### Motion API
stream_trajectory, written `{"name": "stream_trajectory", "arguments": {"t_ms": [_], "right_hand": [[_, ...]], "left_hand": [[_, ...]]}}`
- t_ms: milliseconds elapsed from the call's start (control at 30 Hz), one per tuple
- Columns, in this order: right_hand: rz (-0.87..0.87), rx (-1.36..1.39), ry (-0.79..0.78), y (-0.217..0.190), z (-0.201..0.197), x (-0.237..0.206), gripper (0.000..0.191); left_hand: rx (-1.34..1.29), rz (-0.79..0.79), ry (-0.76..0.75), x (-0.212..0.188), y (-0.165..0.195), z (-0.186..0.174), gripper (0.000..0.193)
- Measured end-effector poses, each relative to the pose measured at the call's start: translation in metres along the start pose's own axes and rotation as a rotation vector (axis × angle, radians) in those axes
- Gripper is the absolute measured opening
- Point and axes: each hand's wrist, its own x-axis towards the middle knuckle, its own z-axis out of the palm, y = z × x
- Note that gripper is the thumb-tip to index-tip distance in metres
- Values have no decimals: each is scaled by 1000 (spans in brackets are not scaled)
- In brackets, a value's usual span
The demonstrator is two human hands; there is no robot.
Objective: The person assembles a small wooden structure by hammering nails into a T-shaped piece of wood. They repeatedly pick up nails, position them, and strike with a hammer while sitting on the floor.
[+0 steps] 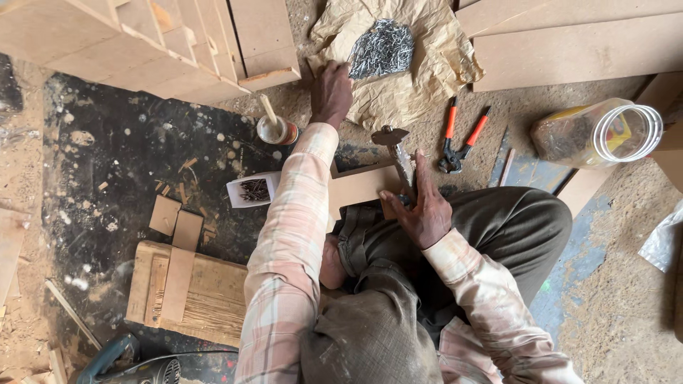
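Left hand [331,92] reaches nails [381,48] just beyond its fingertips.

The dusty dark floor [121,163] has pale spots and small wood bits on it. Flat light brown wooden boards [569,43] lie stacked at the top. Sandy sawdust [626,284] covers the ground on the right side.

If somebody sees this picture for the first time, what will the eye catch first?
Probably the pile of shiny nails on crumpled brown paper at the top, where the left hand reaches. Below it, in the middle, the right hand holds a hammer against a cross-shaped wooden piece on the person's lap. Red-handled pincers lie on the dusty floor to the right.
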Motion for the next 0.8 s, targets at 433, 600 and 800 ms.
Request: {"name": "stream_trajectory", "arguments": {"t_ms": [433,600,800], "right_hand": [[63,40,-85,9,-6,7,104],[46,56,-81,11,-11,6,104],[120,41,-128,12,-10,5,104]], "left_hand": [[-97,-191,-30,12,15,-4,12],[-132,-159,14,19,11,12,24],[-290,1,123,13,19,-1,18]]}}
